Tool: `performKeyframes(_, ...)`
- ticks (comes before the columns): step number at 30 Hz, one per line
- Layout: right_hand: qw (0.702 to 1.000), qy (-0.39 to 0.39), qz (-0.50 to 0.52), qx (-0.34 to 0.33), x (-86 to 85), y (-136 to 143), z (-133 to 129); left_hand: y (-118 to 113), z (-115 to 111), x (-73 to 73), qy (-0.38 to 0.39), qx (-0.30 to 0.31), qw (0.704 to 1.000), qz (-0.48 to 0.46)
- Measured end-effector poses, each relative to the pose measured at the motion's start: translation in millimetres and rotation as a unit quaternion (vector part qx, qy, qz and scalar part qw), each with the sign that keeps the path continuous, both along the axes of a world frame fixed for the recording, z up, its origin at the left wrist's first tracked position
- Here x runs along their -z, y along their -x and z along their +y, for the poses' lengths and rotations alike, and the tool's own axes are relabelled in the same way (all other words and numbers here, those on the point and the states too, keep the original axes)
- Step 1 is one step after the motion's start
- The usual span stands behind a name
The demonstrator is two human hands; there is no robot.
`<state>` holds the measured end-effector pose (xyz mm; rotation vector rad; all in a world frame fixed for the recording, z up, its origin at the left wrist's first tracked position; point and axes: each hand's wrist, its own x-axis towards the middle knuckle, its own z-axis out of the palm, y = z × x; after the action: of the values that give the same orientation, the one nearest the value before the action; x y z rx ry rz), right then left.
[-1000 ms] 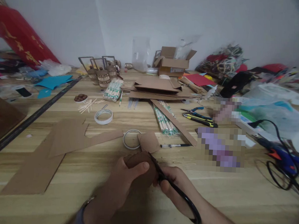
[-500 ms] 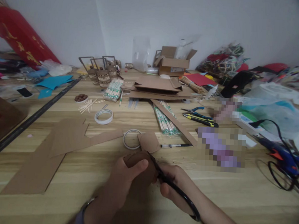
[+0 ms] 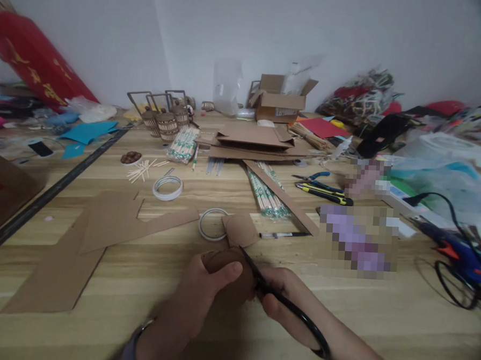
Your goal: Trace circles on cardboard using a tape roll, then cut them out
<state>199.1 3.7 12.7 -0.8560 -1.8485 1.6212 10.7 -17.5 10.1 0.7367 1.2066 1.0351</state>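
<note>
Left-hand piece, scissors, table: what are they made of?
The piece looks like cardboard: matte, brown, like the flat sheets on the table. The scissors probably have metal blades; their black handles shine, so perhaps plastic or coated metal. The table's pale, streaky grain suggests wood, possibly laminate.

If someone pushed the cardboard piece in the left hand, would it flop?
Probably not: the cardboard piece shows no clear sag in the left hand. It looks like thin board, so likely light; its rounded edge might roll.
</note>
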Motion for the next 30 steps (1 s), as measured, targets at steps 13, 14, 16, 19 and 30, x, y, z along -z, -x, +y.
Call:
performKeyframes(13, 1.0, -0.007, -0.001, 0.012, 7.6, -2.5, -3.8, 0.0, 0.7, 0.7, 0.014, 0.017, 0.999, -0.046)
performKeyframes(14, 1.0, -0.009, -0.007, 0.016, 7.5, -2.1, -4.4, -0.1, 0.6, 0.3, 0.009, 0.018, 0.999, -0.048)
performKeyframes(16, 1.0, -0.012, -0.014, 0.018, 6.8, -1.0, -5.3, -0.1, 0.4, -1.6, 0.005, 0.013, 0.999, -0.046)
performKeyframes(19, 0.999, -0.016, -0.023, 0.021, 5.3, 0.5, -5.7, 0.4, 0.3, -4.0, 0.008, 0.019, 0.999, -0.039)
performKeyframes(30, 0.999, -0.021, -0.036, 0.035, 2.2, 1.3, -5.6, 3.7, 1.2, -4.3, 0.01, 0.02, 1.0, -0.018)
